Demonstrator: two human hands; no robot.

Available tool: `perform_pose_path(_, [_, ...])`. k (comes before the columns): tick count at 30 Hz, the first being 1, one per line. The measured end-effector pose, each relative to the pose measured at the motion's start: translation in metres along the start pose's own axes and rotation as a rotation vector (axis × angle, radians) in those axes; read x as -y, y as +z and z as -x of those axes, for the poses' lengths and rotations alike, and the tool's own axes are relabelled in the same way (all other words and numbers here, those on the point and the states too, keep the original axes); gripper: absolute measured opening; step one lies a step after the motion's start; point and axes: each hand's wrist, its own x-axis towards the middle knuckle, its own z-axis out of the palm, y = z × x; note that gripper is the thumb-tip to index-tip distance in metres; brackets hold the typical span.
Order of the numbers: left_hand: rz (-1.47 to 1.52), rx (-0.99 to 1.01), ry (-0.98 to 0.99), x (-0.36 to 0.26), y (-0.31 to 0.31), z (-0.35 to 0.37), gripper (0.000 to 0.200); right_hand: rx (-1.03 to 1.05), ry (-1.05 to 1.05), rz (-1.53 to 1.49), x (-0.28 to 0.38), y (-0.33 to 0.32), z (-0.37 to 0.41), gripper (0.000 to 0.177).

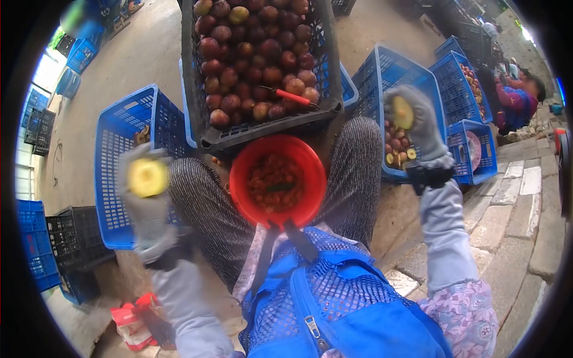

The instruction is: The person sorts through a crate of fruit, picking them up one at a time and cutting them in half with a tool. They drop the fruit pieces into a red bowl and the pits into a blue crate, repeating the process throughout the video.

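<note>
My left hand [146, 212], in a pale glove and blurred, holds a plum half [147, 178] with its yellow cut face showing, at the left blue crate [113, 209]. My right hand [425, 128], gloved too, grips another plum half [402, 112] above the right blue crate [376, 77], where several whole and halved plums lie. Between my knees stands a red bucket [236, 179] with small reddish-brown pieces inside. In front of it a black crate [200, 128] is heaped with dark red plums [256, 59]. A thin metal tool with a red handle [293, 97] rests on them.
More blue crates [462, 65] stand at the right, near a seated person [516, 98]. Black crates [77, 238] and blue crates [36, 238] line the left. A red and white bag [132, 325] lies at lower left. Brick paving [501, 215] runs along the right.
</note>
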Motion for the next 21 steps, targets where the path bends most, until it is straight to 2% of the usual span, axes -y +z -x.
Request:
perform_pose_path(2, [-0.182, -0.340, -0.138, 0.073, -0.097, -0.022, 0.027, -0.204, -0.030, 0.645, -0.002, -0.036, 0.003, 0.027])
perform_pose_path(3, [-0.506, -0.543, -0.112, 0.091, -0.130, -0.032, 0.028, -0.262, -0.094, 1.031, 0.002, -0.043, 0.001, 0.026])
perform_pose_path(4, [-0.838, -0.649, -0.223, 0.068, -0.126, -0.036, 0.028, -0.320, -0.155, 1.417, 0.003, -0.046, -0.001, 0.025])
perform_pose_path(5, [-0.624, -0.580, -0.174, 0.069, -0.117, -0.043, 0.028, -0.265, -0.166, 1.223, 0.005, -0.033, -0.012, 0.023])
perform_pose_path(6, [-0.273, -0.434, -0.173, 0.072, -0.095, -0.053, 0.027, -0.207, -0.173, 1.027, 0.005, -0.008, -0.029, 0.021])
perform_pose_path(7, [0.073, -0.313, -0.222, 0.075, -0.073, -0.063, 0.027, -0.015, -0.059, 0.881, 0.001, 0.017, -0.048, 0.025])
perform_pose_path(8, [-0.036, -0.177, -0.069, 0.069, -0.028, -0.069, 0.028, 0.106, -0.115, 0.764, 0.001, 0.052, -0.063, 0.026])
perform_pose_path(9, [-0.122, 0.175, -0.058, 0.047, 0.027, -0.077, 0.029, 0.223, -0.089, 0.864, -0.017, 0.084, -0.087, 0.032])
perform_pose_path(10, [-0.189, 0.526, -0.015, 0.024, 0.082, -0.084, 0.031, 0.433, -0.100, 1.045, -0.031, 0.141, -0.119, 0.038])
perform_pose_path(11, [-0.200, 0.715, -0.341, 0.005, 0.110, -0.093, 0.035, 0.590, -0.035, 1.142, -0.049, 0.164, -0.138, 0.044])
perform_pose_path(12, [-0.374, 0.829, -0.143, 0.044, 0.133, -0.100, 0.039, 0.679, 0.017, 1.155, -0.065, 0.183, -0.150, 0.044])
perform_pose_path(13, [-0.616, 0.999, 0.058, 0.060, 0.152, -0.112, 0.042, 0.652, 0.010, 1.195, -0.079, 0.193, -0.152, 0.047])
perform_pose_path(14, [-0.665, 1.094, -0.024, 0.060, 0.165, -0.116, 0.044, 0.619, 0.041, 1.218, -0.105, 0.202, -0.161, 0.058])
perform_pose_path(16, [-0.876, 1.260, -0.072, 0.085, 0.189, -0.130, 0.052, 0.656, 0.102, 1.161, -0.096, 0.195, -0.165, 0.048])
perform_pose_path(19, [-1.027, 1.279, 0.099, 0.073, 0.202, -0.136, 0.042, 0.466, 0.156, 1.013, -0.084, 0.170, -0.175, 0.040])
perform_pose_path(20, [-1.038, 1.329, 0.134, 0.075, 0.209, -0.137, 0.050, 0.368, 0.099, 0.790, -0.072, 0.151, -0.173, 0.040])
perform_pose_path(21, [-1.049, 1.382, 0.172, 0.079, 0.220, -0.139, 0.058, 0.293, 0.169, 0.473, -0.072, 0.136, -0.177, 0.036])
